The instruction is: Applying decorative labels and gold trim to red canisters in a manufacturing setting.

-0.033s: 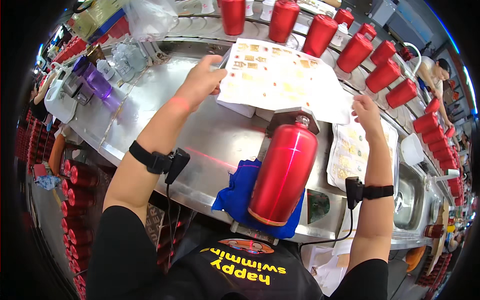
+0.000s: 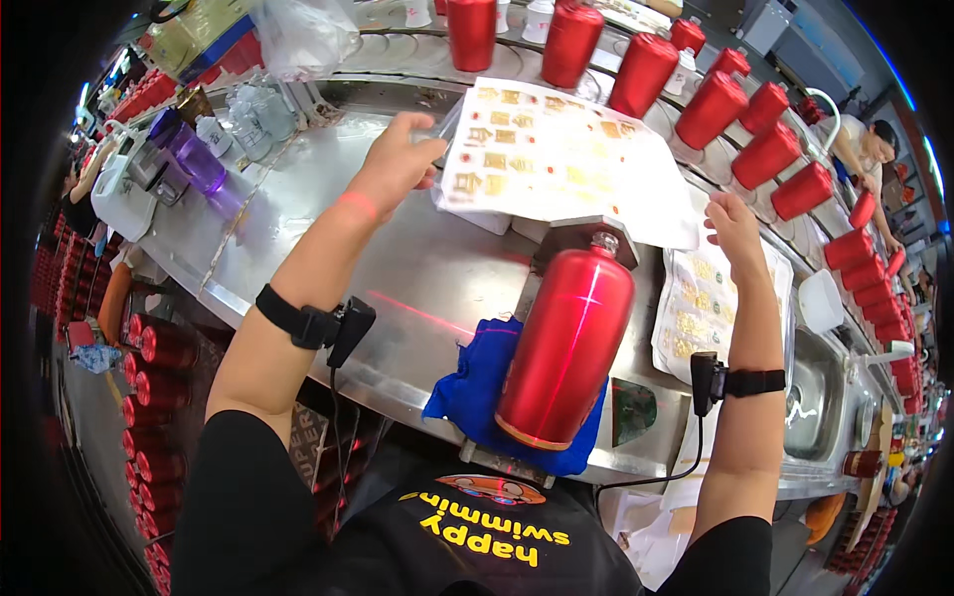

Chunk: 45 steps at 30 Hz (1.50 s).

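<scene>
A white sheet of gold and red stickers (image 2: 566,149) lies tilted over a pale tray (image 2: 477,217). My left hand (image 2: 395,164) is at its left edge, thumb and fingers bent against the margin. Just off the sheet's right corner is my right hand (image 2: 733,226), its fingers curled together; whatever they might hold is hidden. Between my forearms a red bottle (image 2: 568,348) leans on a blue cloth (image 2: 467,382), its clear neck against a dark angular rest (image 2: 621,238). Red laser lines cross on the bottle.
Several red bottles (image 2: 711,109) stand along the curved conveyor (image 2: 397,55) behind. A second sticker sheet (image 2: 686,308) lies right, by a white container (image 2: 820,298) and a sink (image 2: 810,407). A purple bottle (image 2: 199,164) is left. Another person (image 2: 855,149) works far right.
A small gap now shows between my right hand and the sheet's right edge. The sheet's print shows more clearly, with less glare. The red bottle stays on the cloth.
</scene>
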Each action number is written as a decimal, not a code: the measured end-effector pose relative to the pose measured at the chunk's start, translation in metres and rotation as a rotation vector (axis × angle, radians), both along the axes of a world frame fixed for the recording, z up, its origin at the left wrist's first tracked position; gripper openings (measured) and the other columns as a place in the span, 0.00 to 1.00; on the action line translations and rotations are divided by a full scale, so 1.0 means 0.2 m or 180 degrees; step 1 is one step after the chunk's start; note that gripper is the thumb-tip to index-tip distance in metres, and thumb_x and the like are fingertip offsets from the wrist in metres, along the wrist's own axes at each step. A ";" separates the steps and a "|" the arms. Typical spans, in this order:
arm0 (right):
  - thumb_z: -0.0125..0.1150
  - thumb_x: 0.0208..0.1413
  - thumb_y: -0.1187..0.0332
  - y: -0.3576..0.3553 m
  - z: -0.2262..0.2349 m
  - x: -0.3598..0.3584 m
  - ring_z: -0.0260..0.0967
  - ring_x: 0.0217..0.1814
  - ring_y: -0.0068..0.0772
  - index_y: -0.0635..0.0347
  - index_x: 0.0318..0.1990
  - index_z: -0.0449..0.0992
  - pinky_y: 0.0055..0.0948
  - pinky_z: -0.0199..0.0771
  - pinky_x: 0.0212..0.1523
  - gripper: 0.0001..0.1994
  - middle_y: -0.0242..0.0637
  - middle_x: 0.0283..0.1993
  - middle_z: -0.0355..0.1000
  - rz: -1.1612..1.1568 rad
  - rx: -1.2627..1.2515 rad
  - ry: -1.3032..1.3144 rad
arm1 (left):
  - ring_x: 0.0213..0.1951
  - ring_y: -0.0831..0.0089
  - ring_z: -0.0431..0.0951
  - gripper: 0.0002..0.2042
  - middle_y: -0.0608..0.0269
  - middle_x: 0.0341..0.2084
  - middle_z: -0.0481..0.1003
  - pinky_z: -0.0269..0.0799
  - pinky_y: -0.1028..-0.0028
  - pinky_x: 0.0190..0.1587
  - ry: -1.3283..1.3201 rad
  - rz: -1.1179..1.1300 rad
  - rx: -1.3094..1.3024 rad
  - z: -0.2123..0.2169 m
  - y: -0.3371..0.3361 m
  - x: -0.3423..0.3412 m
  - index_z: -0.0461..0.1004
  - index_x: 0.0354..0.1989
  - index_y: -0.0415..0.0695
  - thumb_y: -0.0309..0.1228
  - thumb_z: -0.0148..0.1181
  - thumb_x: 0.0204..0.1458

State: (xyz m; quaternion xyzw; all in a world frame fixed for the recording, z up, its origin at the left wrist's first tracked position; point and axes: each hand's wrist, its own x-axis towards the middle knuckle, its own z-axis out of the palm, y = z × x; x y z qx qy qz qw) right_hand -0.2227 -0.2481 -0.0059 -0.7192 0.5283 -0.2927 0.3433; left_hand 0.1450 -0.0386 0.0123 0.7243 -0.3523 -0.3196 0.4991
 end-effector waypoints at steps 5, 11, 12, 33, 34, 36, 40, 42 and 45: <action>0.50 0.53 0.71 -0.02 -0.04 0.03 0.68 0.29 0.24 0.62 0.46 0.73 0.26 0.71 0.29 0.14 0.32 0.32 0.71 0.0101 0.1393 -0.0272 | 0.39 0.70 0.76 0.21 0.60 0.41 0.73 0.74 0.71 0.41 0.1146 -0.0104 0.0388 -0.12 0.09 0.00 0.65 0.55 0.44 0.37 0.57 0.53; 0.50 0.51 0.72 0.04 0.01 0.10 0.68 0.22 0.23 0.65 0.42 0.71 0.22 0.67 0.19 0.11 0.33 0.28 0.71 0.0205 0.1131 -0.0599 | 0.29 0.81 0.76 0.12 0.66 0.34 0.76 0.72 0.80 0.32 0.1698 -0.0485 0.0321 -0.08 0.05 -0.04 0.70 0.45 0.44 0.33 0.55 0.53; 0.50 0.51 0.73 0.06 0.04 0.14 0.68 0.22 0.23 0.65 0.41 0.71 0.22 0.66 0.19 0.11 0.34 0.28 0.71 0.0229 0.1089 -0.0731 | 0.29 0.81 0.76 0.12 0.66 0.34 0.76 0.72 0.80 0.32 0.1679 -0.0485 0.0281 -0.06 0.04 0.00 0.70 0.45 0.44 0.33 0.55 0.53; 0.72 0.40 0.67 1.27 -0.04 -0.16 0.62 0.49 0.53 0.65 0.51 0.71 0.44 0.64 0.51 0.28 0.50 0.50 0.65 0.1246 -0.0915 0.2200 | 0.24 0.79 0.70 0.14 0.66 0.26 0.72 0.65 0.75 0.24 0.0530 -0.0393 0.0251 -0.26 -0.33 0.34 0.73 0.44 0.41 0.28 0.58 0.46; 0.72 0.40 0.68 1.29 -0.06 -0.17 0.61 0.50 0.52 0.64 0.52 0.71 0.44 0.63 0.52 0.28 0.49 0.50 0.65 0.1154 -0.1017 0.2145 | 0.20 0.77 0.68 0.08 0.65 0.22 0.70 0.62 0.73 0.18 0.0582 -0.0291 0.0077 -0.28 -0.34 0.32 0.76 0.34 0.41 0.25 0.57 0.44; 0.71 0.40 0.70 1.30 -0.09 -0.17 0.60 0.50 0.53 0.64 0.51 0.70 0.45 0.62 0.52 0.27 0.49 0.49 0.65 0.1071 -0.0951 0.2128 | 0.17 0.79 0.66 0.08 0.66 0.20 0.70 0.59 0.74 0.17 0.0669 -0.0228 -0.0121 -0.28 -0.33 0.30 0.76 0.34 0.41 0.23 0.57 0.44; 0.70 0.39 0.72 1.34 -0.10 -0.15 0.62 0.47 0.54 0.61 0.47 0.67 0.45 0.61 0.50 0.25 0.51 0.43 0.63 0.0954 -0.1099 0.1624 | 0.16 0.83 0.63 0.23 0.69 0.19 0.69 0.53 0.79 0.16 0.0745 -0.0592 -0.0132 -0.31 -0.28 0.35 0.70 0.55 0.39 0.24 0.58 0.46; 0.70 0.41 0.73 1.31 -0.10 -0.14 0.62 0.45 0.54 0.62 0.48 0.66 0.40 0.65 0.46 0.25 0.49 0.41 0.62 0.1030 -0.0896 0.1080 | 0.27 0.76 0.74 0.31 0.59 0.31 0.76 0.69 0.76 0.27 0.0386 -0.0222 -0.0278 -0.25 -0.15 0.34 0.61 0.64 0.40 0.29 0.60 0.49; 0.67 0.46 0.74 1.30 -0.10 -0.19 0.67 0.39 0.43 0.63 0.47 0.68 0.34 0.68 0.43 0.20 0.44 0.37 0.66 0.0439 -0.0335 0.0573 | 0.43 0.66 0.77 0.29 0.50 0.40 0.77 0.71 0.70 0.47 -0.1914 0.0213 -0.0857 -0.16 -0.03 0.17 0.62 0.63 0.38 0.33 0.59 0.53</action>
